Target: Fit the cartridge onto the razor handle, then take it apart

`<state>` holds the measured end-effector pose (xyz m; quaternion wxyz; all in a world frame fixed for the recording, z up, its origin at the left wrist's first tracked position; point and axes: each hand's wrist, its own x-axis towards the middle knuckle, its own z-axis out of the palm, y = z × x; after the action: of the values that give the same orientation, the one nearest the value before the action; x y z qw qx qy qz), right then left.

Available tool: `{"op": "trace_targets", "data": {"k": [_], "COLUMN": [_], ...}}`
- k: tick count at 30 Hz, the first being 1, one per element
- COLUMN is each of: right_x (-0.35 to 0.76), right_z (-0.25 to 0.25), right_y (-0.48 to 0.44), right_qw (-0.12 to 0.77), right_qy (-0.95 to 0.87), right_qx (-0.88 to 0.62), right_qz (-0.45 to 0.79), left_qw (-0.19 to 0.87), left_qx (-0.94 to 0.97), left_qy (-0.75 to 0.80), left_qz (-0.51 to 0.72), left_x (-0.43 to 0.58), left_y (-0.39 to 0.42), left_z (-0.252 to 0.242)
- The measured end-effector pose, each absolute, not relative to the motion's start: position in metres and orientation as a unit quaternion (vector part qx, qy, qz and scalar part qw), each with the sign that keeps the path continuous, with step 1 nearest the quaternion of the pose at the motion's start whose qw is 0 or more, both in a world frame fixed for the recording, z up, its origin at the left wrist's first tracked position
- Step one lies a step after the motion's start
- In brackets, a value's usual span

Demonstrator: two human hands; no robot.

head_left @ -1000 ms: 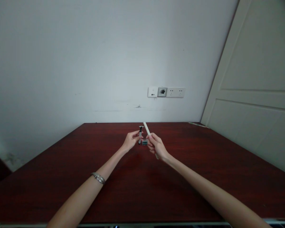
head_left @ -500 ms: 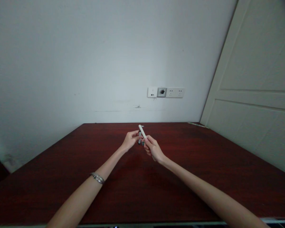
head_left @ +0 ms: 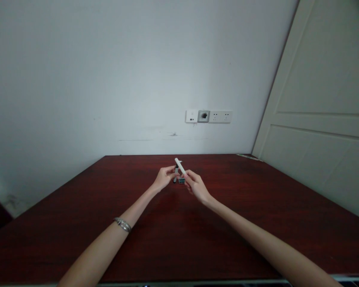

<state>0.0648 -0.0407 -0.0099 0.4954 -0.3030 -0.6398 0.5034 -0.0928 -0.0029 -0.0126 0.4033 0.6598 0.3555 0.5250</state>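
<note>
My right hand (head_left: pixel 197 187) grips the lower end of a slim white stick-like thing (head_left: pixel 180 166), which slants up and to the left. A small pale piece juts out near its top end. Close beside it, my left hand (head_left: pixel 164 177) pinches a short narrow grey piece with black ends (head_left: pixel 176 174), held roughly upright and partly behind the fingers. I cannot tell whether the two pieces touch. Just below and behind the hands, a small greenish-grey item (head_left: pixel 182 180) sits on the dark red table (head_left: pixel 167 239); its kind is too small to make out.
The table runs back to a white wall (head_left: pixel 137 79) with sockets and switch plates (head_left: pixel 209 116). A pale panelled door (head_left: pixel 320 107) stands along the right side. A thin light strip (head_left: pixel 249 157) lies at the table's far right corner.
My right hand and the white stick have shifted slightly right, showing more of the greenish-grey item. The grey piece in my left hand has tilted a little. Both holds stay the same.
</note>
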Motion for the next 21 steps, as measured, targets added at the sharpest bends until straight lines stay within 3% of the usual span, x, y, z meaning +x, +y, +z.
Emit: {"op": "trace_targets", "data": {"k": [7,11,21], "right_x": [0.087,0.107,0.15], "right_z": [0.0,0.005,-0.028], "right_y": [-0.035,-0.017,0.028], "right_qw": [0.499,0.524,0.452], "right_qy": [-0.682,-0.695,-0.747], "right_qx": [-0.324,-0.379,-0.475], "right_qz": [0.425,0.315,0.11], "left_qw": [0.43,0.456,0.46], "left_qx": [0.61,0.583,0.597], "left_qy": [0.386,0.412,0.407], "left_qz": [0.541,0.531,0.516], "left_x": [-0.094,-0.094,-0.096], "left_y": [-0.003,-0.003,-0.001], "left_z": [-0.013,-0.014,-0.015]}}
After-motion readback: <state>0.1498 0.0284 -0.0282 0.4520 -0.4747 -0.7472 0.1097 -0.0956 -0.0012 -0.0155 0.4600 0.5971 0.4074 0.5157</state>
